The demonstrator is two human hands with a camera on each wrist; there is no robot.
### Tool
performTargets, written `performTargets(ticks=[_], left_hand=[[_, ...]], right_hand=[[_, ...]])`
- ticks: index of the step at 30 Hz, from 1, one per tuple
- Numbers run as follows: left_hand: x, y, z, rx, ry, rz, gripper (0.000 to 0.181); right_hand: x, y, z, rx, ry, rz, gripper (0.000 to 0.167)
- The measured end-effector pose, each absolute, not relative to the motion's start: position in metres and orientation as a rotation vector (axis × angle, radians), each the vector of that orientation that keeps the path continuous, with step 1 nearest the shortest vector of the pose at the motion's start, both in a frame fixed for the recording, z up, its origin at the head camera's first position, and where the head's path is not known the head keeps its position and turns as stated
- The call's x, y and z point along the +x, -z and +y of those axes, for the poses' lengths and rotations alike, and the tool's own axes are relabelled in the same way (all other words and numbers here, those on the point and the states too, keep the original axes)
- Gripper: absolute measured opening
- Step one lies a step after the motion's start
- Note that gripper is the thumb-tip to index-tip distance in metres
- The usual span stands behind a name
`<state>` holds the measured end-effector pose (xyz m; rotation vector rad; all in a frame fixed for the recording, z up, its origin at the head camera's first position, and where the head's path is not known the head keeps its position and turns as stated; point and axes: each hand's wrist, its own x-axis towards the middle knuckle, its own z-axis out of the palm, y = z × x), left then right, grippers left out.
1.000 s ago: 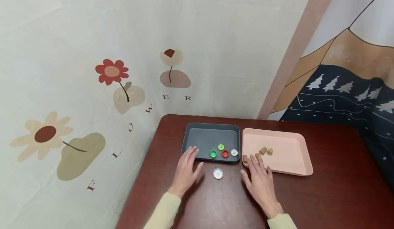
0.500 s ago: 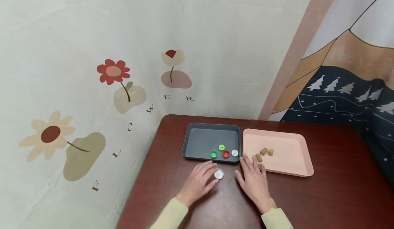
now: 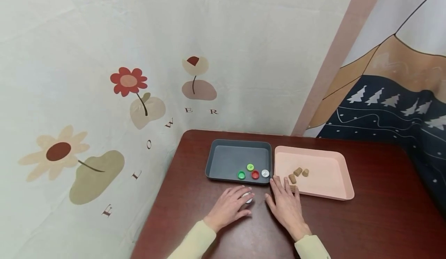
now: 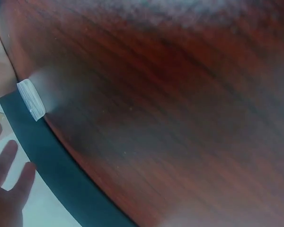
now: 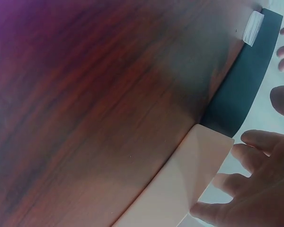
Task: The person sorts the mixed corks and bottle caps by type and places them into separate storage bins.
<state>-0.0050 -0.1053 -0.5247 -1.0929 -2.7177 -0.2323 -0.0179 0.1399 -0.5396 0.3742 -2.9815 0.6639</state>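
A white-and-silver bottle cap (image 3: 247, 198) lies on the table in front of the dark grey tray (image 3: 210, 174), partly covered in the head view. My left hand (image 3: 228, 208) hovers over it with fingers spread; the left wrist view shows those fingers (image 4: 24, 182) apart from the cap (image 4: 32, 99). My right hand (image 3: 286, 210) is at the near left corner of the pink tray (image 3: 345, 181), fingers extended. In the right wrist view its fingertips are close to that tray's wall (image 5: 199, 146); whether they touch is unclear. Neither hand holds anything.
Inside the dark tray sit a green cap (image 3: 241, 175), a light green cap (image 3: 250, 167), a red cap (image 3: 255, 174) and a silver cap (image 3: 265, 173). Several corks (image 3: 297, 171) lie in the pink tray. A printed curtain (image 3: 258, 57) hangs behind the table (image 3: 379, 212).
My left hand has moved right, from the dark tray's front edge to over the loose cap. The right hand has shifted slightly left, uncovering more of the corks.
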Motion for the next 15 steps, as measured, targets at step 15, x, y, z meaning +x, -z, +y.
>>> performTargets(ticks=[15], left_hand=[[-0.0071, 0.5271, -0.0989, -0.965, 0.104, -2.919, 0.053]], right_hand=[[-0.0169, 0.5396, 0.1396, 0.382, -0.657, -3.002, 0.056]])
